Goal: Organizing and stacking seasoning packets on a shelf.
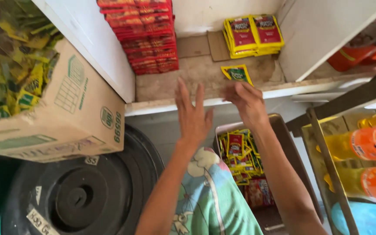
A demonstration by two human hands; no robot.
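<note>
Head view: a person's right hand (246, 101) hovers with loosely curled, empty fingers just beside a lone yellow sachet (237, 73) lying on the shelf (196, 74), near neat yellow stacks (253, 35); the left hand (193, 116), fingers spread open, holds nothing above the sachet-filled bin (283, 130).

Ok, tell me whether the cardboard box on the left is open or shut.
Open. The cardboard box has no flaps closed over its top, and green and yellow sachets fill it and show above its rim.
</note>
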